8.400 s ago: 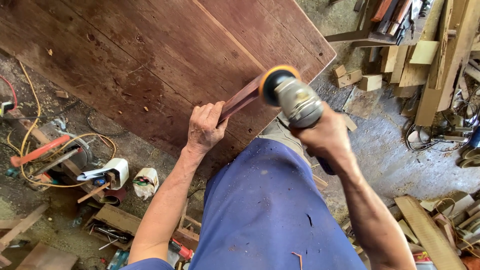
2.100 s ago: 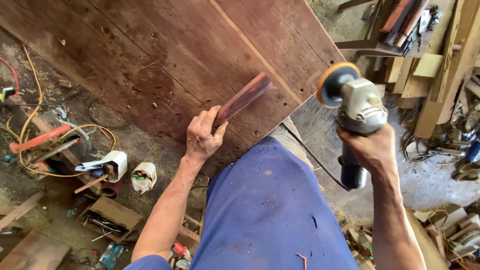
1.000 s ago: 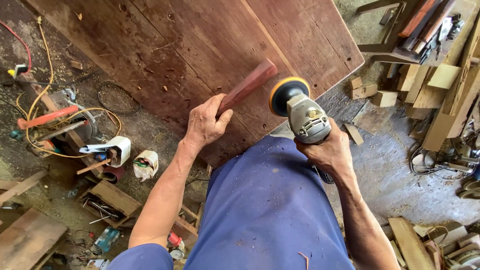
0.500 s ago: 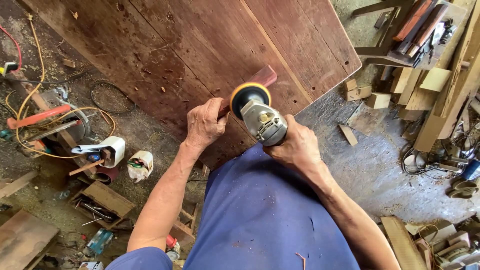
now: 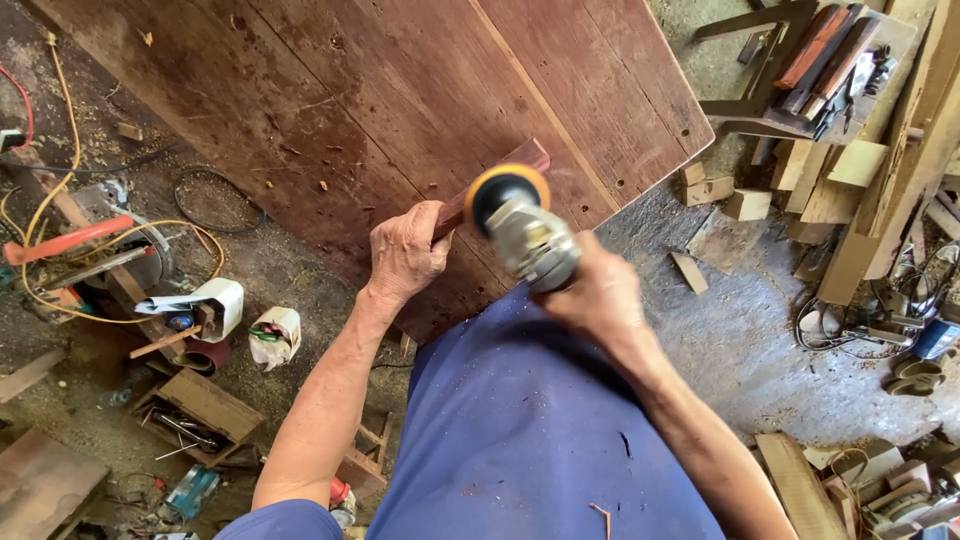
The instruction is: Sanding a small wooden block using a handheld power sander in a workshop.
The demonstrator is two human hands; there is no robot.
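Both hands were at work over the reddish wooden tabletop (image 5: 330,110). The left hand (image 5: 405,255) was curled tight around the near end of a narrow reddish-brown wood strip (image 5: 505,168), pinning it flat against the tabletop near its front edge. The right hand (image 5: 598,290) was wrapped around the grey body of an angle grinder (image 5: 530,235), whose yellow-rimmed sanding disc (image 5: 507,195) sat over the middle of the strip, hiding that part of it; whether the disc actually touched the wood could not be told, though the blur suggested it was spinning. Half a second earlier the disc had been closer to the left hand, and a second before that it had stood off to the right of the strip, clear of it. So the grinder had come onto the piece and then travelled along it away from the holding fingers, which reads as a sanding pass in progress along the strip's upper face. Offcut wood blocks (image 5: 745,205) lay on the concrete floor beyond the tabletop's corner, and a yellow cable (image 5: 60,190) looped across the sawdust to the left.
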